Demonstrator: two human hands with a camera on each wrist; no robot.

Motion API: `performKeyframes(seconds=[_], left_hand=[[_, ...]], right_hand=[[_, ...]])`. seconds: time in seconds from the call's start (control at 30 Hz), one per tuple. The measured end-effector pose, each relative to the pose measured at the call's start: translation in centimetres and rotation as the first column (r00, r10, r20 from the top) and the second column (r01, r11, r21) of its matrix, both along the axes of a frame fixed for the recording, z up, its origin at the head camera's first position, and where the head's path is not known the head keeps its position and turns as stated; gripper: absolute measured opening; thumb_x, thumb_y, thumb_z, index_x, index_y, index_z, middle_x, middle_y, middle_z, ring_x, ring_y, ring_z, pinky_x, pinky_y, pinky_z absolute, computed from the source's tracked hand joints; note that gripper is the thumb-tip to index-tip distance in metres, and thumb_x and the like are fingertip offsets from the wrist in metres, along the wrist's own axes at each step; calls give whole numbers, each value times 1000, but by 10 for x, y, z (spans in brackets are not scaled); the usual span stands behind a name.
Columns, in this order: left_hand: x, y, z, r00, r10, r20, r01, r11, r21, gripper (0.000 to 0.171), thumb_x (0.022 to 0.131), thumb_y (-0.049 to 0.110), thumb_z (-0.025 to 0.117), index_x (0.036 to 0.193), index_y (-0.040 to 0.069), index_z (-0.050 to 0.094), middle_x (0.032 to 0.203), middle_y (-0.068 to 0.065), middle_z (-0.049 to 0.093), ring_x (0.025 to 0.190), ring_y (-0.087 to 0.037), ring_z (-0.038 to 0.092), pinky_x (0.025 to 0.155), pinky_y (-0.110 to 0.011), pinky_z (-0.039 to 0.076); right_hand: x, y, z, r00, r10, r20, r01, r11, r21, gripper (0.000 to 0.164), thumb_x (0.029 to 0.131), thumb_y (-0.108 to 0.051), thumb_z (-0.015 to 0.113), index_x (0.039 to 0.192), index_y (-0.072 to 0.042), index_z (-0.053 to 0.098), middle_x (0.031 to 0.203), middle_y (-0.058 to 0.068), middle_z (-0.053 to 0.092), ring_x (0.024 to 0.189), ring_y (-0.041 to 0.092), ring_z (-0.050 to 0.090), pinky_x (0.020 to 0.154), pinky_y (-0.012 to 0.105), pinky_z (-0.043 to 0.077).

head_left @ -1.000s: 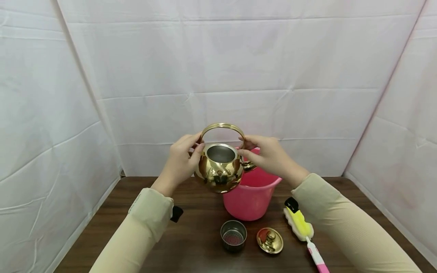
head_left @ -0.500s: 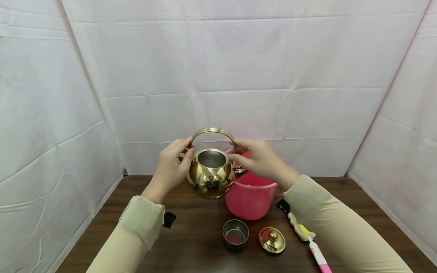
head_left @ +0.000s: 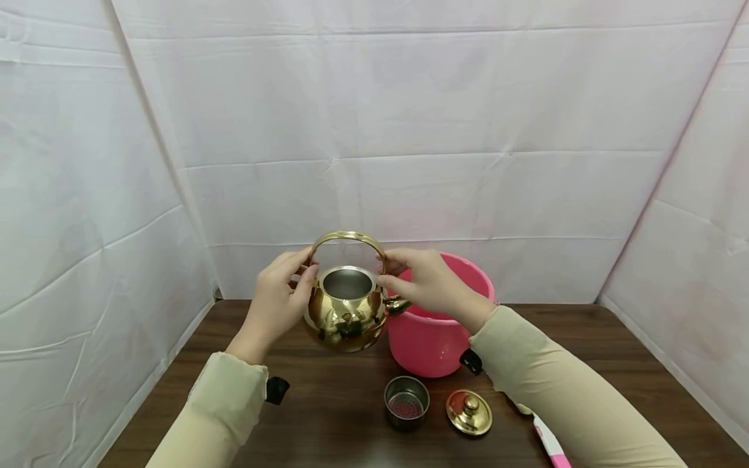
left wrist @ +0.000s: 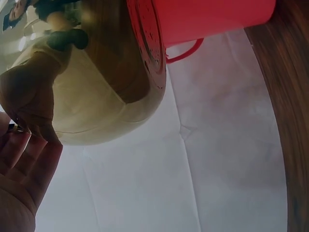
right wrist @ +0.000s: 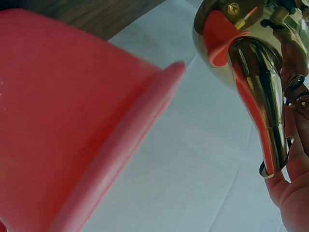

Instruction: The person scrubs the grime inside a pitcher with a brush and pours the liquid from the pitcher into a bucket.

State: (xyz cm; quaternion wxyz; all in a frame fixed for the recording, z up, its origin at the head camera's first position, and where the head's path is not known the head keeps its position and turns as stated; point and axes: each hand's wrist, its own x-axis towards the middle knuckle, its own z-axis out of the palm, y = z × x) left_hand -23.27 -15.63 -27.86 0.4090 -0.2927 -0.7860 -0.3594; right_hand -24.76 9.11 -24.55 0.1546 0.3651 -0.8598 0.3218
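A shiny gold teapot (head_left: 344,320) without its lid is held above the table, its arched handle up and its open mouth facing me. My left hand (head_left: 282,290) grips the handle's base on the left side, thumb near the rim. On the spout side my right hand (head_left: 430,281) pinches the other handle base. The spout (right wrist: 260,106) points right, towards the pink bucket (head_left: 430,348) standing behind. In the left wrist view the pot's polished side (left wrist: 91,92) mirrors the hand. On the table lie a metal strainer cup (head_left: 406,401) and a gold lid (head_left: 469,413).
A brush with a white and pink handle (head_left: 549,442) lies at the right, its head mostly hidden by the right sleeve (head_left: 544,374). White cloth walls (head_left: 409,130) enclose the dark wooden table (head_left: 328,416) at the back and sides.
Both hands have carried the teapot left and slightly down, away from the bucket, whose opening shows more now. The right sleeve has come to cover most of the brush head.
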Motion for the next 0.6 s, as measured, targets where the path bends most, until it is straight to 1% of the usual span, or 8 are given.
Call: performKeyframes(seconds=[0.2, 0.33, 0.6], left_hand=[[2, -7, -8, 1000, 3, -6, -2, 1000, 9, 30, 87, -3, 63, 116, -7, 63, 95, -16, 66, 81, -24, 66, 59, -28, 56], [3, -10, -13, 1000, 18, -20, -18, 1000, 11, 29, 86, -4, 64, 114, -8, 63, 93, -16, 66, 79, -24, 66, 58, -28, 56], [5, -17, -24, 999, 44, -13, -43, 999, 21, 28, 84, -5, 64, 113, -9, 63, 92, -17, 67, 79, -24, 65, 60, -30, 57]], right_hand=[[2, -7, -4, 999, 11, 42, -11, 1000, 7, 19, 85, -17, 71, 102, -10, 68, 84, -3, 71, 79, 5, 65, 70, 24, 54], [3, -10, -8, 997, 34, 65, -34, 999, 1, 20, 85, -17, 71, 104, -11, 67, 84, -3, 70, 77, 4, 65, 69, 21, 54], [1, -18, -16, 998, 48, 30, -49, 998, 33, 19, 85, -18, 71, 102, -12, 66, 83, -5, 70, 78, 2, 64, 74, 23, 52]])
